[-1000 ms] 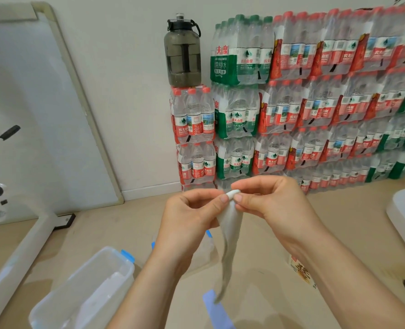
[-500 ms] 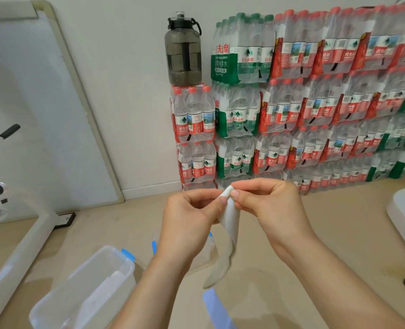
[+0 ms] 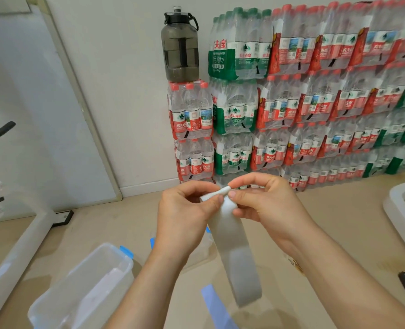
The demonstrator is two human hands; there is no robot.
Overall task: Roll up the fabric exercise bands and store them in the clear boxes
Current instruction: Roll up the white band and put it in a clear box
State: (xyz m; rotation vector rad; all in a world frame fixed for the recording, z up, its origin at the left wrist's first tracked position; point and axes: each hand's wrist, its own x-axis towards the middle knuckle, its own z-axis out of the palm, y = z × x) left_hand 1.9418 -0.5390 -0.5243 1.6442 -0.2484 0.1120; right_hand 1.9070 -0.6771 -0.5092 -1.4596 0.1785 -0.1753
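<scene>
Now | both hands, left hand point(image 3: 187, 210) and right hand point(image 3: 268, 205), pinch band point(image 3: 237, 255) top | hanging lengthwise downward

Bare left hand point(image 3: 185, 217), right hand point(image 3: 271, 207)

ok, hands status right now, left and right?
Left hand: pinching the rolled top end of the white band.
Right hand: pinching the same rolled end; the rest hangs loose.

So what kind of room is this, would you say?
Probably a storeroom or spare back room: packs of bottled water are stacked high against the wall, a whiteboard leans beside them, and a white frame, perhaps an exercise machine, stands nearby.
</scene>
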